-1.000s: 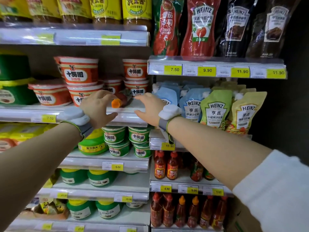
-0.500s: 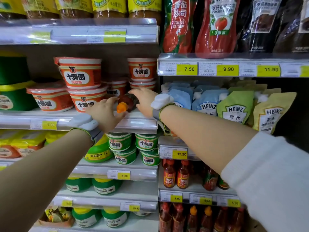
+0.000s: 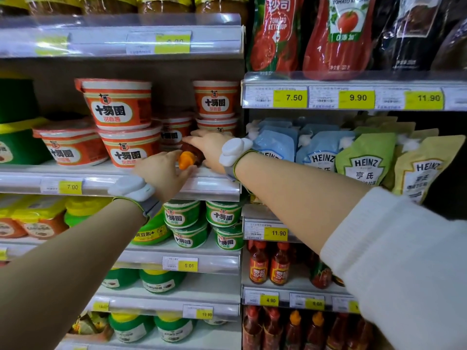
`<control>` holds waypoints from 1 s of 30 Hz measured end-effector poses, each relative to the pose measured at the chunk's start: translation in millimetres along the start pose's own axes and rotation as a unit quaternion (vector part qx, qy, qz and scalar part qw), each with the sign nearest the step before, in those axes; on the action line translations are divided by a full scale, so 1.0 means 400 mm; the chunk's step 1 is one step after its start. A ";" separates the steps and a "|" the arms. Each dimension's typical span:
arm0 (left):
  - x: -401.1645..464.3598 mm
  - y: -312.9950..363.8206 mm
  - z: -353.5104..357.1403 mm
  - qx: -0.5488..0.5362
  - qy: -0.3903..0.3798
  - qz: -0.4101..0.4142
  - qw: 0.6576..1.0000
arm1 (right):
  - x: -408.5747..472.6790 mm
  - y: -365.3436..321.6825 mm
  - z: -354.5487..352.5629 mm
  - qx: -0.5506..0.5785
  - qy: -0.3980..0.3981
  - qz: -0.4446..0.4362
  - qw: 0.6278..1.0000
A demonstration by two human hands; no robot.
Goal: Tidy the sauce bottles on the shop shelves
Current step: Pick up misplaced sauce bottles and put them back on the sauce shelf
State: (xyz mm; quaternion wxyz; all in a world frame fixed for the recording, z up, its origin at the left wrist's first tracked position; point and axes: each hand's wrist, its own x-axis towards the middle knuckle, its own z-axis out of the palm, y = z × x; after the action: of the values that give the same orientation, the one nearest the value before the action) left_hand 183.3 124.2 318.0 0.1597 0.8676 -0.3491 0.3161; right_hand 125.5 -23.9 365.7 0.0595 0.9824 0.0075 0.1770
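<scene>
A dark sauce bottle (image 3: 193, 151) with an orange cap (image 3: 186, 159) lies on its side on the shelf (image 3: 214, 184) of red tubs, cap toward me. My left hand (image 3: 164, 171) curls around the cap end, thumb under the cap. My right hand (image 3: 211, 147) rests over the bottle's body with fingers stretched toward the tubs behind, hiding most of the bottle. Upright red sauce bottles (image 3: 269, 267) stand on a lower right shelf, and orange-capped ones (image 3: 307, 329) stand below them.
Red tubs (image 3: 116, 104) are stacked left of and behind the bottle. Green tubs (image 3: 182, 215) fill the shelf below. Heinz pouches (image 3: 364, 162) crowd the right bay, with ketchup pouches (image 3: 338, 36) above. Yellow price tags line the shelf edges.
Both hands have reached further in and closed on the lying bottle; my right hand now covers its body. The camera has moved closer to the shelves.
</scene>
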 end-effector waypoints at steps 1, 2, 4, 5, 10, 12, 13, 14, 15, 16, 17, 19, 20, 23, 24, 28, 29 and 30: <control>-0.002 0.003 -0.001 0.003 0.007 0.006 1.000 | 0.000 0.000 0.000 -0.001 0.002 -0.003 1.000; -0.005 0.005 -0.003 0.003 0.014 0.012 1.000 | 0.000 0.000 0.000 0.001 0.007 -0.005 1.000; -0.011 0.007 -0.009 0.004 0.026 0.026 0.999 | -0.003 0.001 -0.002 0.010 0.015 -0.005 1.000; -0.014 0.009 -0.011 0.008 0.032 0.034 0.999 | -0.004 0.001 -0.003 0.009 0.017 -0.004 1.000; -0.011 0.018 -0.022 0.021 0.045 0.051 0.997 | -0.014 0.006 -0.016 -0.002 0.032 -0.005 0.999; -0.007 0.024 -0.033 0.002 0.053 0.054 0.997 | -0.027 0.010 -0.021 0.017 0.051 0.003 0.999; -0.006 0.029 -0.039 -0.006 0.058 0.057 0.997 | -0.035 0.011 -0.024 0.027 0.061 0.008 0.998; -0.005 0.034 -0.045 -0.012 0.066 0.060 0.996 | -0.042 0.010 -0.028 0.036 0.069 0.014 0.997; -0.006 0.041 -0.052 -0.018 0.074 0.064 0.995 | -0.050 0.009 -0.033 0.043 0.073 0.020 0.996; -0.007 0.049 -0.058 -0.023 0.083 0.067 0.994 | -0.058 0.006 -0.038 0.049 0.075 0.026 0.996; -0.008 0.056 -0.065 -0.029 0.091 0.071 0.993 | -0.065 0.004 -0.044 0.054 0.077 0.031 0.995; -0.011 0.070 -0.078 -0.040 0.102 0.076 0.991 | -0.080 -0.001 -0.055 0.065 0.084 0.042 0.993; -0.013 0.076 -0.085 -0.046 0.106 0.079 0.990 | -0.086 -0.003 -0.059 0.072 0.087 0.048 0.992; -0.015 0.092 -0.109 -0.067 0.114 0.094 0.987 | -0.105 -0.009 -0.071 0.093 0.093 0.059 0.990; -0.016 0.097 -0.118 -0.071 0.116 0.100 0.986 | -0.112 -0.010 -0.075 0.099 0.095 0.063 0.989; -0.020 0.116 -0.154 -0.062 0.129 0.112 0.983 | -0.135 -0.015 -0.097 0.123 0.115 0.079 0.983; -0.020 0.121 -0.165 -0.058 0.135 0.115 0.982 | -0.141 -0.018 -0.104 0.129 0.121 0.080 0.981; -0.022 0.126 -0.178 -0.055 0.140 0.118 0.981 | -0.148 -0.021 -0.114 0.134 0.128 0.080 0.979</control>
State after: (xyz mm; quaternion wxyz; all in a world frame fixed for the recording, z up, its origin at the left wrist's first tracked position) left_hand 111.7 128.6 368.3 0.2162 0.7571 -0.4402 0.4317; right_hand 54.1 -12.3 386.4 -0.0887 0.9480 -0.0398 0.3029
